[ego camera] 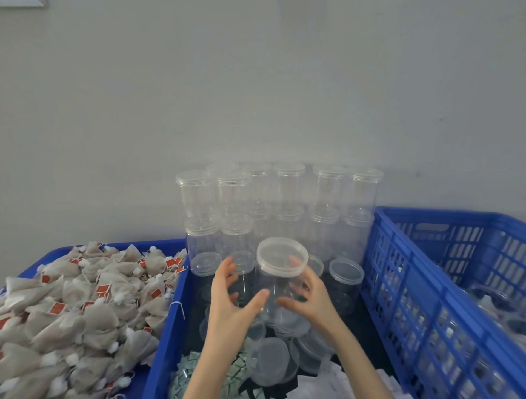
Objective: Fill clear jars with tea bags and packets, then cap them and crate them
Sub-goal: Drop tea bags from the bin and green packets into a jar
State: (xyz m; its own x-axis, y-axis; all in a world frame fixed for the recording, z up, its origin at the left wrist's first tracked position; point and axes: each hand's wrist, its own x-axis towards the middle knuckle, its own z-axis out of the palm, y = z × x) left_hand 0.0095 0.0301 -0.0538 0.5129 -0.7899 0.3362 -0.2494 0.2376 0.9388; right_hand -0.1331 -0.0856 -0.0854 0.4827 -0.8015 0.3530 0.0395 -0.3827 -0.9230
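In the middle of the frame, the left hand [230, 296] and right hand [310, 296] are both curling around an empty clear jar [280, 287], probably getting it ready for opening and filling with tea bags [76, 307].

Plain pale grey wall [256, 85], soft even light, framed edge [22, 2] at top left corner

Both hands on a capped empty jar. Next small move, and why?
Probably take the lid off. The clear jar held between the left hand and right hand looks empty and is capped, so nothing from the tea bags pile can go in until it's open.
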